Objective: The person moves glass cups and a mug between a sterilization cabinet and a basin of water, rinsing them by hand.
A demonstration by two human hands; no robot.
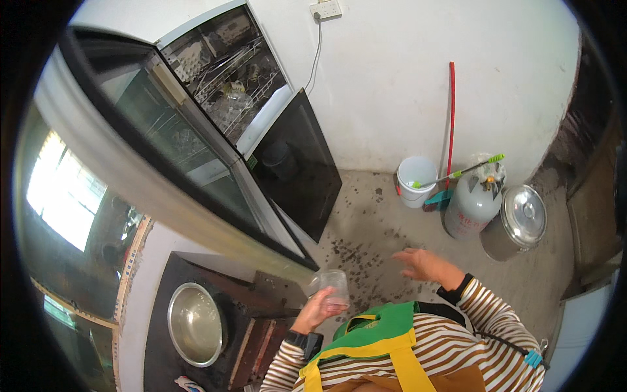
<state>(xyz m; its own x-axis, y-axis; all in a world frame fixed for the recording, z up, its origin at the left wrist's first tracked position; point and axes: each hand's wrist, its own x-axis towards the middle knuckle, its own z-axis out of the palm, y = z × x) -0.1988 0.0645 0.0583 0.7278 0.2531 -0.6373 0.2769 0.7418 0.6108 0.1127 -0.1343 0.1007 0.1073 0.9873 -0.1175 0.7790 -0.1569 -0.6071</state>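
My left hand [319,310] is closed around a clear, see-through cup [335,281], close to the lower corner of an open cabinet door [189,189]. I cannot tell whether the cup is glass or plastic. Out over the floor, my right hand [424,266] holds nothing, its fingers stretched out and apart. Behind the door, at the upper left, a tall cabinet [261,124] stands against the wall. Its wire racks [245,98] carry clear items, too small to make out singly.
A metal basin [196,325] rests on a dark stand [160,326] at lower left. Along the wall are a white bucket [415,196], a red-handled broom [451,124], a grey gas cylinder [467,212] and a lidded metal pot [516,228]. Dark wet spots mark the floor [366,225].
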